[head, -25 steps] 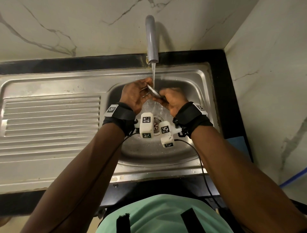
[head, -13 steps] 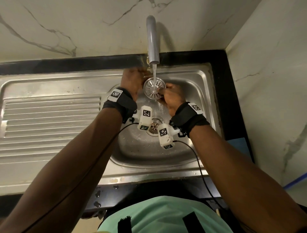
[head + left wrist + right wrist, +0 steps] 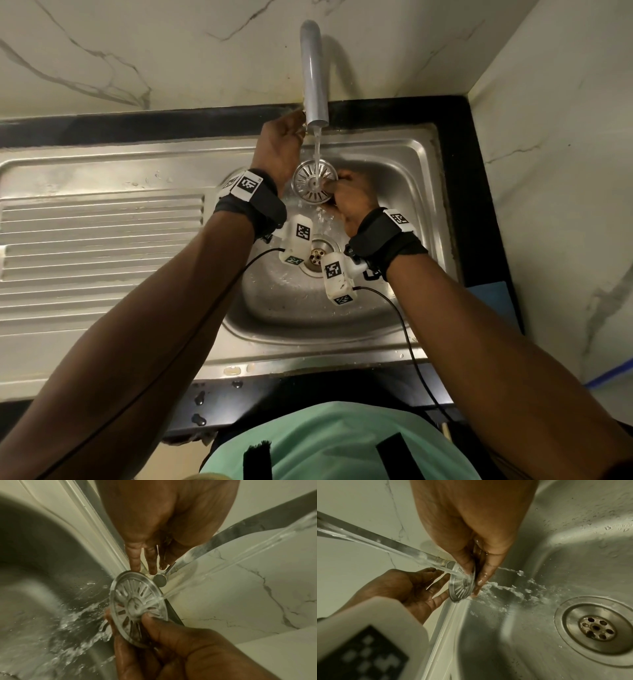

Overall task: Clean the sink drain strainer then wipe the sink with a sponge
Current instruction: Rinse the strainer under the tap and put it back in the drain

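Note:
The round slotted metal strainer [image 3: 313, 183] is held under the running stream from the tap [image 3: 314, 75], above the sink basin [image 3: 394, 164]. My right hand [image 3: 346, 198] pinches its rim, thumb on the slotted face [image 3: 137, 609] and fingers behind it [image 3: 462, 584]. My left hand [image 3: 282, 144] is off the strainer, up by the tap's base at the back edge. Its fingers [image 3: 135, 561] are straight and end close to a small round tap lever [image 3: 160, 580]; whether they touch it is unclear. The open drain hole [image 3: 597, 627] lies below. No sponge is in view.
A ribbed draining board [image 3: 102, 246] stretches left of the basin. Black countertop [image 3: 472, 192] frames the sink, with marble walls behind and to the right. A blue object [image 3: 493, 294] lies on the counter at the right. Water splashes across the basin floor [image 3: 505, 588].
Both hands held the strainer edge-on under the water a second ago. My left hand has let go and moved back to the tap's base; the right hand has turned the slotted face upward.

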A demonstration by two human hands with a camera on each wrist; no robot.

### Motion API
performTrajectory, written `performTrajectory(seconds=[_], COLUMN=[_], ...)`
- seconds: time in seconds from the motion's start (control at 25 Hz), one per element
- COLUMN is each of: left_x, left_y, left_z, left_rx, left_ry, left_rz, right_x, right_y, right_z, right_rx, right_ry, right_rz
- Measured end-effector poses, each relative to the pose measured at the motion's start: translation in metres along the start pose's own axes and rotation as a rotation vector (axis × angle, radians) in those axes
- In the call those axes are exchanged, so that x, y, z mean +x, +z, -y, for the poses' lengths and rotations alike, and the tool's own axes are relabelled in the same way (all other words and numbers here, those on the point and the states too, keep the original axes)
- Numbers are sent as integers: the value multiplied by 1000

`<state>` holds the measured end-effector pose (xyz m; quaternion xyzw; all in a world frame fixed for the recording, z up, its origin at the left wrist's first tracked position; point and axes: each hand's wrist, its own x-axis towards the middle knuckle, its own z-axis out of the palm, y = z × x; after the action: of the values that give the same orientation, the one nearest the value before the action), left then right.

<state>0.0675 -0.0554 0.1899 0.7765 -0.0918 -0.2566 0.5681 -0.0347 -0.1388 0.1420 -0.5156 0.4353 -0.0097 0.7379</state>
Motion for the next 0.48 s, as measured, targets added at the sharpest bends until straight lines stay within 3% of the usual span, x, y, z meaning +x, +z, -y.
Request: performTrajectory(seconds=[0.48], left_x=[-4], left_y=[6], left_z=[-6], left_rx=[86], left_ry=[53], left_rz=[33], right_x=[5], right_y=[-5], right_z=[-5], right_rx=[-69], right_ry=[-58], right_rz=[-4])
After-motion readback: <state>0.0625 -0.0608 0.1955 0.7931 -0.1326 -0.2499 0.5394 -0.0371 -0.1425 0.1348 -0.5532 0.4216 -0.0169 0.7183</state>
